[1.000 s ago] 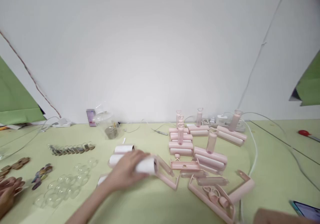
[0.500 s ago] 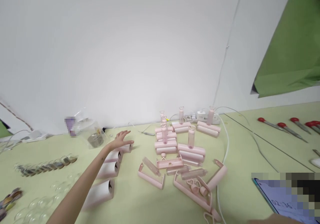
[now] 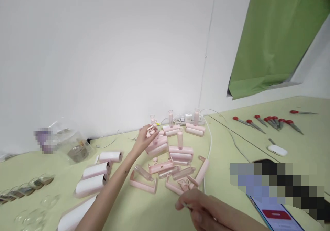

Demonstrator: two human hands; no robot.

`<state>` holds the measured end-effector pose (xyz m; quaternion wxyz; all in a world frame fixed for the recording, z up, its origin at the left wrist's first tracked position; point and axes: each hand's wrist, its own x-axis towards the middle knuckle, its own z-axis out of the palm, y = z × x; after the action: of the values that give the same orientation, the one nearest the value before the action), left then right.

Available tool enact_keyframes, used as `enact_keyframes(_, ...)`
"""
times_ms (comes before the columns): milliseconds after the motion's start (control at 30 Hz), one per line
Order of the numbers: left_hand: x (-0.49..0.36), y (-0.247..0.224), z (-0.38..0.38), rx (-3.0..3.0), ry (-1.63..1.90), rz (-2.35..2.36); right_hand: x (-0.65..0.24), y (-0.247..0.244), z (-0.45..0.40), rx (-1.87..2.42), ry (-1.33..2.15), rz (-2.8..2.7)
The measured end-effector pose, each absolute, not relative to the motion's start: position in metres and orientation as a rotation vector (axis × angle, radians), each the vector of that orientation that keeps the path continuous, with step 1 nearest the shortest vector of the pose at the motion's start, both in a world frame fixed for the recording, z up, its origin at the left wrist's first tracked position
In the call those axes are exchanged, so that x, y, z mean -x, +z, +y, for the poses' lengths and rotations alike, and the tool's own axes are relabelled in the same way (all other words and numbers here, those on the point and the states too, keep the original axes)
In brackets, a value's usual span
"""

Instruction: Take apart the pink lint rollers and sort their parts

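Observation:
My left hand point(image 3: 146, 136) closes around the upright handle of a pink lint roller point(image 3: 157, 145), near its ring-shaped top. The roller's head rests at an angle on the table, touching or close to others behind it. At the lower middle, my right hand point(image 3: 203, 205) is closed, with a thin pale object showing at the fingertips; its kind is unclear. More pink lint rollers stand around: one point(image 3: 180, 152) just right of my left hand, another point(image 3: 195, 129) near the wall. Loose pink U-shaped frames point(image 3: 143, 186) and clear pink handle tubes point(image 3: 183, 172) lie in front.
White rolls in pink covers point(image 3: 92, 183) lie left of my forearm. Clear domes point(image 3: 33, 215) and a plastic bag point(image 3: 77, 148) sit farther left. A power strip point(image 3: 177, 121) with cables lies along the wall. Red-ended pointed tools point(image 3: 255, 126) and a phone point(image 3: 275, 213) are at the right.
My left hand has moved right from the white rolls to a standing pink roller and gripped its handle. My right hand has come up into view. The view has turned right.

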<state>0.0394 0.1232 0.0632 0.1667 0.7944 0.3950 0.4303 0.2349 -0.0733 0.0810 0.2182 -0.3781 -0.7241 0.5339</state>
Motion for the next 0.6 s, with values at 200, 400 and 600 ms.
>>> enact_keyframes(200,-0.031,0.074,0.038,-1.691,1.601,0.817,-0.239,0.044,-0.066,1.231,1.39,-1.916)
enact_keyframes(400,-0.036,0.028,-0.036,-1.418,1.371,0.915,-0.219,0.037,-0.055,1.112,1.245,-2.045)
enact_keyframes(600,-0.033,-0.006,-0.057,-1.344,1.169,0.991,-0.201,0.037,-0.049,1.03,0.858,-2.236)
